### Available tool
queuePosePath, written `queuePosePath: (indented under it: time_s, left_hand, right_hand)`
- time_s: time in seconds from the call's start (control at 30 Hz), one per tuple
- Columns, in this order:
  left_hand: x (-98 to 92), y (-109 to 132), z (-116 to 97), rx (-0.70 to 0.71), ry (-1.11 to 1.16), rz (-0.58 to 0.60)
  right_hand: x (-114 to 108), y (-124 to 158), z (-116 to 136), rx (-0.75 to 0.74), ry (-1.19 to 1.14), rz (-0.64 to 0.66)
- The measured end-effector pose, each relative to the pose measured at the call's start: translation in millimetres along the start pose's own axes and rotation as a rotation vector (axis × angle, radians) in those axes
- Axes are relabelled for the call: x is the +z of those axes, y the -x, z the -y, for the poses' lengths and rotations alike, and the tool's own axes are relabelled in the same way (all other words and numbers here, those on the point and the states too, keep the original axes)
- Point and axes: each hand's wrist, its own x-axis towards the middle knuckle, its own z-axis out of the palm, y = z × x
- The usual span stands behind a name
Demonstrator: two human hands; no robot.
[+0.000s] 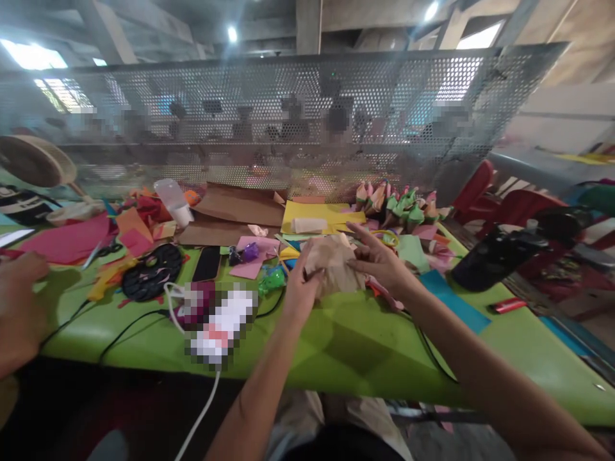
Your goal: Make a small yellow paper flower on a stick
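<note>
Between my two hands is a crumpled tan sheet of thin paper (334,262). My left hand (303,282) grips its left edge with thumb and fingers. On the right side, my right hand (379,259) has its fingers spread, with the fingertips at the paper's edge. Beyond the paper lies a yellow sheet (300,211) with a pale roll (309,225) on it. Blue and yellow scraps (289,254) are just left of the paper, beside a green translucent object (271,280).
Another person's hand (22,307) is at the far left. The green table (336,352) bears a phone (207,263), a glue gun (109,278), a power strip (225,328), brown sheets (230,214), paper cones (406,203) and a black bottle (494,256). Cables cross the front.
</note>
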Motion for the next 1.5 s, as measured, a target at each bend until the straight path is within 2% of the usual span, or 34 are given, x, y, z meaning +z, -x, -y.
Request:
queuePosePath:
  time_s: [0.13,0.27,0.43,0.57,0.7,0.77,0.87,1.0,1.13,1.2,1.3,1.4,1.5]
  left_hand:
    - [-0.1,-3,0,-0.019,0.056,0.125]
    - [-0.8,-4,0,0.039,-0.176,0.083]
    - [2.9,-2,0,0.213,-0.477,0.036]
    - [6.5,-1,-7,0.342,-0.612,-0.007]
    - [8.1,-1,-14,0.267,-0.59,0.134]
    - [9.3,0,-16,0.247,-0.61,0.153]
    - [13.6,7,-17,0.353,-0.705,0.134]
    - [22.7,17,-16,0.464,-0.87,0.178]
    - [28.6,21,-16,0.391,-0.965,0.308]
    - [28.9,23,-19,0.313,-0.976,0.386]
    - [25.0,30,-24,0.174,-0.948,0.461]
    - [13.6,40,-28,0.107,-0.911,0.485]
    - [-6.5,39,-30,-0.002,-0.866,0.42]
  right_hand:
    - [-9,7,-6,-0.02,0.135,-0.057]
    - [-12,14,-7,-0.079,0.293,-0.091]
    - [-15,22,-9,-0.239,0.564,-0.198]
    - [-17,25,-8,-0.334,0.519,-0.199]
    - [-14,27,-9,-0.199,0.367,-0.151]
    - [-13,28,-10,-0.125,0.338,-0.159]
    - [-11,31,-9,-0.099,0.318,-0.177]
    - [-8,37,-6,-0.063,0.277,-0.106]
    - [-7,41,-6,-0.04,0.301,-0.054]
    - [-7,43,-5,-0.074,0.432,-0.052]
    - [-7,47,1,-0.221,0.679,0.018]
    - [-3,51,8,-0.387,0.821,0.168]
    - [-1,50,9,-0.409,0.818,0.157]
